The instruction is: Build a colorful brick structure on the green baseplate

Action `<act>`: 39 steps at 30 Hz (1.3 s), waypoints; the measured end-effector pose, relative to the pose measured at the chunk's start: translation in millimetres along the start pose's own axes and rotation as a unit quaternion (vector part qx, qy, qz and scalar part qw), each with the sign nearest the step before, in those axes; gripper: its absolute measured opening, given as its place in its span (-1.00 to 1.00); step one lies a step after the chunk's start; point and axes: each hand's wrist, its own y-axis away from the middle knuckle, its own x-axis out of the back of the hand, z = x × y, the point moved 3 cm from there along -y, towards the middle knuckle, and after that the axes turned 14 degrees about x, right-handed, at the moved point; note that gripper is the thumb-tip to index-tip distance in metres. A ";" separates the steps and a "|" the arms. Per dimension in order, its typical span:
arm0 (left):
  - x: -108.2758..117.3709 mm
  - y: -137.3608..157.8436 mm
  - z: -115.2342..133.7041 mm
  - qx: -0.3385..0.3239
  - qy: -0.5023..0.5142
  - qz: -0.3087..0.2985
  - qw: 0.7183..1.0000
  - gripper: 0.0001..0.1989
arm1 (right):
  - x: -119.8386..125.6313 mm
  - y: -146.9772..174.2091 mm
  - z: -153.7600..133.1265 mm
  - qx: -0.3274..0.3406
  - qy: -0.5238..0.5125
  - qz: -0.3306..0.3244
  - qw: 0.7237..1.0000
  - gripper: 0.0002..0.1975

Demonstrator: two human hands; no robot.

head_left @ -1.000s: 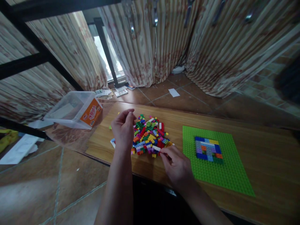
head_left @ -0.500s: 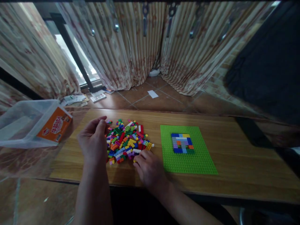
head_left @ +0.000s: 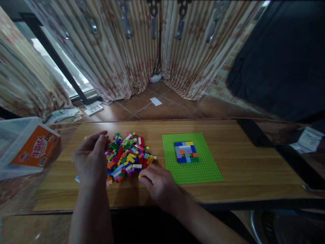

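Note:
A heap of loose toy building bricks (head_left: 127, 154) in many colours lies on the wooden table between my hands. At its left edge is my left hand (head_left: 90, 152), thumb and fingers pinched together; whatever is between them is hidden. My right hand (head_left: 159, 181) is closed at the near right side of the heap, with a small yellow brick (head_left: 139, 176) at its fingertips. To the right of the heap a green baseplate (head_left: 208, 169) lies flat. A roughly square patch of joined bricks (head_left: 186, 152) in blue, purple, white, yellow, orange and green sits on it.
A clear plastic box (head_left: 15, 125) with an orange label stands left of the table (head_left: 248, 169). Black straps or bars cross the table's right end. Beyond the far edge are floor tiles, papers (head_left: 63, 114) and striped curtains (head_left: 127, 61).
The view has swung to the right, so the table and the things on it sit further left. My right hand has drawn slightly away from the heap with the yellow brick. My left hand stays pinched.

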 end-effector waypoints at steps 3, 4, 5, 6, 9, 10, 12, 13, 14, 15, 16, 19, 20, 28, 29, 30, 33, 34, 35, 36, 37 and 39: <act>-7.9 4.0 -0.5 0.005 -0.014 -0.020 1.000 -0.80 | 10.1 2.6 10.0 -0.032 0.000 0.018 0.999 -0.83; -10.3 5.4 -0.6 0.007 -0.020 -0.024 0.999 -0.79 | 13.5 2.9 12.7 -0.045 0.001 0.023 0.999 -0.84; -12.6 6.9 -0.7 0.008 -0.027 -0.030 0.999 -0.78 | 16.7 3.0 14.7 -0.056 0.002 0.028 0.998 -0.84; -14.6 8.2 -0.5 0.005 -0.033 -0.034 0.999 -0.77 | 19.6 2.9 16.0 -0.066 0.001 0.031 0.997 -0.85; -18.6 11.0 1.0 -0.005 -0.038 -0.046 0.998 -0.78 | 24.1 2.7 16.6 -0.085 -0.006 0.030 0.996 -0.87; -19.2 11.3 1.2 -0.006 -0.036 -0.049 0.998 -0.78 | 24.0 2.9 16.4 -0.089 -0.004 0.024 0.996 -0.88; -19.5 10.5 0.4 -0.001 -0.034 -0.054 0.998 -0.78 | 22.3 3.6 16.4 -0.096 0.006 0.012 0.995 -0.88; -19.1 9.3 -0.9 0.003 -0.037 -0.058 0.998 -0.77 | 21.1 4.0 16.9 -0.101 0.013 0.005 0.995 -0.88; -18.4 7.6 -2.8 0.006 -0.044 -0.063 0.997 -0.77 | 19.9 4.4 17.6 -0.106 0.022 0.000 0.994 -0.88; -17.6 5.7 -5.2 0.006 -0.056 -0.071 0.996 -0.77 | 18.9 4.7 18.6 -0.111 0.030 -0.004 0.993 -0.87; -16.8 3.6 -7.9 0.004 -0.072 -0.085 0.994 -0.77 | 18.2 5.0 19.7 -0.116 0.038 -0.007 0.992 -0.87; -15.0 -0.8 -16.0 -0.020 -0.171 -0.144 0.975 -0.77 | 17.1 5.3 23.4 -0.129 0.054 -0.008 0.990 -0.86; -14.8 -1.1 -18.2 -0.030 -0.217 -0.163 0.962 -0.78 | 16.9 5.4 24.6 -0.131 0.057 -0.006 0.990 -0.86; -22.6 15.2 -15.8 -0.116 -0.410 -0.259 0.867 -0.74 | 13.9 7.0 31.5 -0.137 0.062 0.018 0.988 -0.84; -25.3 18.7 -16.0 -0.128 -0.421 -0.278 0.854 -0.73 | 13.8 7.0 32.0 -0.138 0.061 0.022 0.988 -0.83; -28.3 22.2 -16.6 -0.142 -0.428 -0.296 0.842 -0.73 | 14.0 6.9 32.4 -0.139 0.059 0.026 0.988 -0.83; -36.0 30.3 -20.2 -0.180 -0.437 -0.332 0.816 -0.76 | 15.7 6.5 33.6 -0.141 0.062 0.035 0.987 -0.82; -37.4 31.1 -21.3 -0.187 -0.437 -0.337 0.813 -0.76 | 16.6 6.4 34.0 -0.141 0.066 0.038 0.987 -0.82; -37.7 30.5 -22.0 -0.190 -0.438 -0.335 0.812 -0.76 | 17.6 6.5 34.5 -0.142 0.070 0.041 0.987 -0.82; -36.6 28.3 -22.1 -0.188 -0.438 -0.327 0.816 -0.74 | 18.4 6.8 35.0 -0.142 0.074 0.042 0.986 -0.82; -33.8 24.3 -21.5 -0.180 -0.437 -0.309 0.825 -0.71 | 19.0 7.3 35.7 -0.141 0.078 0.042 0.986 -0.82; -23.6 12.6 -18.3 -0.153 -0.437 -0.238 0.854 -0.68 | 19.5 8.6 37.1 -0.139 0.082 0.036 0.986 -0.82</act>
